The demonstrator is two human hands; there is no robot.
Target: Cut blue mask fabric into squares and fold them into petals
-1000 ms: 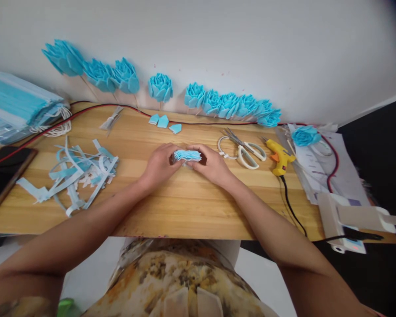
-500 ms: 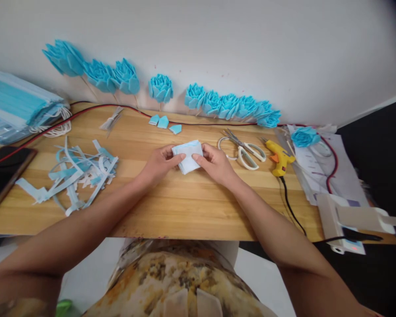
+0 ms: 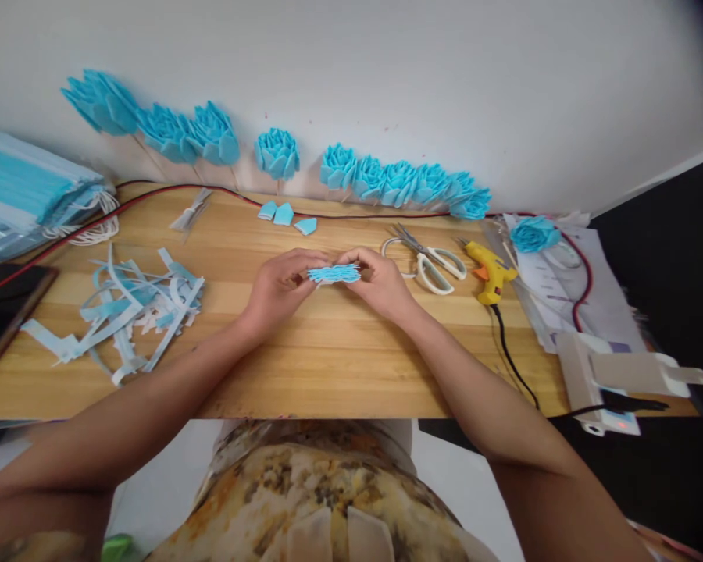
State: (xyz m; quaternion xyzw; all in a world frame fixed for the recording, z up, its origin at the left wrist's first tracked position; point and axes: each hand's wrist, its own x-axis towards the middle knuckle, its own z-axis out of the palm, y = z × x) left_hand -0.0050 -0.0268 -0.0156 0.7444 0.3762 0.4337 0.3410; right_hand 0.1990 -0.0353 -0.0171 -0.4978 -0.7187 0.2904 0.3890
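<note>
Between my two hands is a stack of blue and white fabric pieces (image 3: 333, 273), its layered edges turned up toward me. My left hand (image 3: 281, 287) grips the stack's left end, fingers behind and thumb in front. At the other end my right hand (image 3: 380, 282) pinches it the same way. Just beyond, three small cut blue pieces (image 3: 283, 214) lie on the wooden table (image 3: 328, 367). Scissors (image 3: 427, 257) with white handles rest to the right of my right hand, and a yellow glue gun (image 3: 488, 272) lies past them.
Blue flowers on sticks (image 3: 277, 154) lean along the wall. Cut strips (image 3: 129, 308) lie in a heap at left, near a phone (image 3: 12, 308) and a pack of face masks (image 3: 32, 191). At right are papers (image 3: 597, 289), another blue flower (image 3: 534, 234) and a power strip (image 3: 591, 382).
The stack has tipped from showing its flat face to showing its layered edges. Both hands still hold it. The whole view has shifted slightly.
</note>
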